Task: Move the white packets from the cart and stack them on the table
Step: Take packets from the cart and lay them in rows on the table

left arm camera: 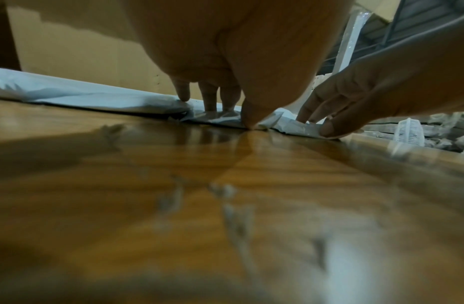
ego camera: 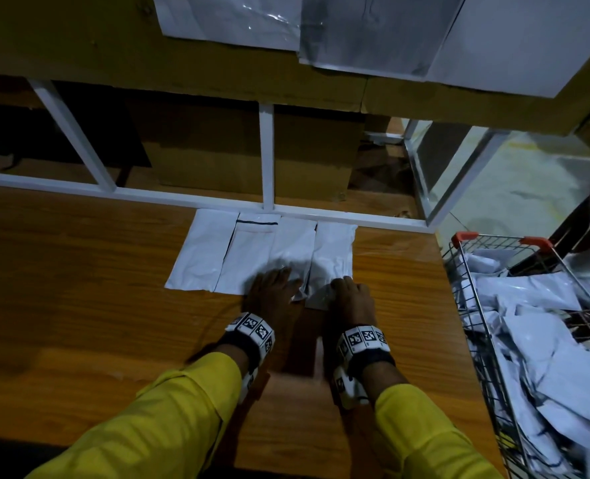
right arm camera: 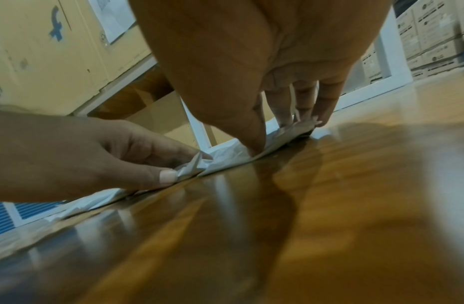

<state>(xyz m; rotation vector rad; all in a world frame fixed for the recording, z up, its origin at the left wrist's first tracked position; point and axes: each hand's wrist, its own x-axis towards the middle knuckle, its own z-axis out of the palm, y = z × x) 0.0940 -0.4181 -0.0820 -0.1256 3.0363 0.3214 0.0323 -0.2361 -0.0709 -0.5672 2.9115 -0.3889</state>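
Observation:
Several white packets (ego camera: 217, 254) lie side by side on the wooden table (ego camera: 79, 288), against its far rail. My left hand (ego camera: 274, 288) is on the near end of the third packet (ego camera: 293, 243); its fingers press down on it and thumb and forefinger pinch a crumpled corner (right arm camera: 191, 168). My right hand (ego camera: 348, 295) pinches the near edge of the rightmost packet (ego camera: 331, 250), thumb (left arm camera: 329, 129) at the edge, fingers on top. Both hands touch the table edge of the packets (left arm camera: 108, 98). The wire cart (ego camera: 487, 357) at the right holds several more white packets (ego camera: 546, 340).
A white metal frame rail (ego camera: 148, 195) runs along the table's far edge, with cardboard boxes (ego camera: 210, 150) behind it. Plastic-covered sheets (ego camera: 355, 25) hang above. The cart's orange-capped rim (ego camera: 464, 236) stands close to the table's right edge.

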